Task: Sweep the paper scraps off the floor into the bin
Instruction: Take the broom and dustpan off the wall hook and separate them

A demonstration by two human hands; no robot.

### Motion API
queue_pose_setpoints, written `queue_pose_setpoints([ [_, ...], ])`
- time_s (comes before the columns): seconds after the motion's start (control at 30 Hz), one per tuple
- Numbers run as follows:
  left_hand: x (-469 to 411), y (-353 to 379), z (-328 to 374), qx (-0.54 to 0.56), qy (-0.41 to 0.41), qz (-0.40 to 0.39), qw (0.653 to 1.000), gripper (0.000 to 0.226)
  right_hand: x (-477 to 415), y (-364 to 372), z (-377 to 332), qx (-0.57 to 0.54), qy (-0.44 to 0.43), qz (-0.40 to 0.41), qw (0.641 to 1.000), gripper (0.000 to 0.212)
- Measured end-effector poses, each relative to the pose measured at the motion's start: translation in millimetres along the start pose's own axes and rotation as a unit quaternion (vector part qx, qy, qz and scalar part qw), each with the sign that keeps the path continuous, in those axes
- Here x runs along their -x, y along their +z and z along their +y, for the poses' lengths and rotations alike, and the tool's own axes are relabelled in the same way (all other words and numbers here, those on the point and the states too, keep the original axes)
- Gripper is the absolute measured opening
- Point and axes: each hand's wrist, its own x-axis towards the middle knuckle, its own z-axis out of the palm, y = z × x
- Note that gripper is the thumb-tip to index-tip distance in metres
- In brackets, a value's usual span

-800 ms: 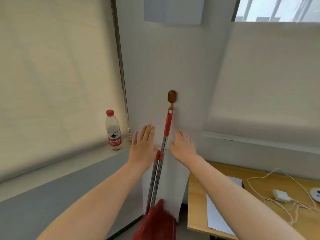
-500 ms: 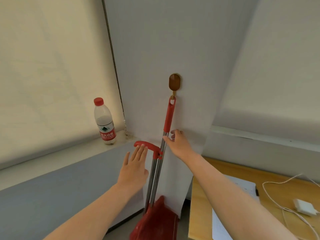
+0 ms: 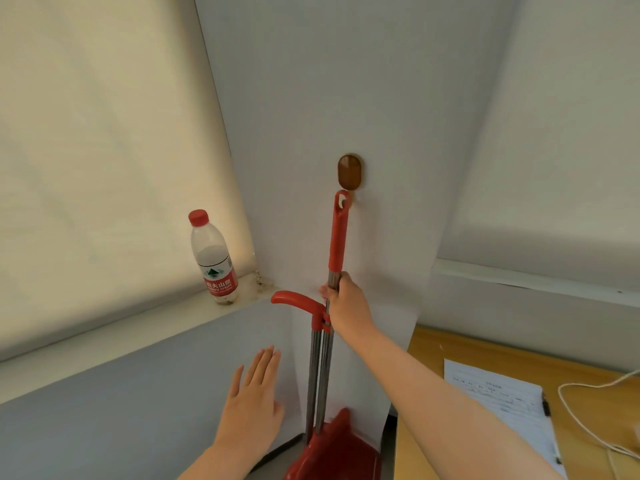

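Observation:
A broom with a red grip and metal pole [image 3: 337, 237] hangs by its top loop from a brown wall hook [image 3: 350, 171]. Clipped beside it stands a red dustpan [image 3: 337, 448] with a curved red handle [image 3: 298, 301] on its own metal pole. My right hand [image 3: 346, 303] is closed around the broom pole just below the red grip. My left hand [image 3: 254, 407] is flat and open, lower down, left of the two poles and apart from them. No paper scraps or bin are in view.
A water bottle with a red cap [image 3: 213, 258] stands on the windowsill [image 3: 138, 327] at left. A wooden desk [image 3: 450, 355] at right carries a printed sheet [image 3: 502, 400] and a white cable [image 3: 588, 420]. Window blinds cover both sides.
My right hand has closed around the broom pole. My left hand has dropped lower and away from the dustpan handle. The view has moved closer to the wall.

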Motion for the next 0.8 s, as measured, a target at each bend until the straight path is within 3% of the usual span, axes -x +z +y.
queue_pose_setpoints([
  [0.13,4,-26,-10,-0.031,0.001,-0.009,0.999,0.099,10,-8,-21,0.024,-0.024,-0.007,0.999,0.004],
  [0.2,-1,-56,-4,-0.016,0.016,0.06,0.998,0.089,18,-14,-28,0.029,-0.026,-0.019,0.999,0.004],
  [0.33,-2,-108,4,-0.009,0.068,0.106,0.992,0.078,63,-18,-28,0.027,-0.012,-0.073,0.997,0.008],
  [0.47,30,-106,10,-0.071,0.148,0.009,0.986,0.088,130,-20,-16,0.035,-0.027,-0.148,0.988,0.009],
  [0.53,47,-91,20,-0.075,0.171,-0.049,0.981,0.089,156,-24,-15,0.039,-0.054,-0.197,0.978,0.02],
  [0.67,70,-75,31,0.059,0.087,-0.097,0.99,0.043,180,-32,-14,0.066,-0.109,-0.258,0.958,0.013],
  [0.8,97,-70,30,0.003,0.096,-0.135,0.986,0.031,201,-41,-9,0.119,-0.155,-0.258,0.946,0.013],
])
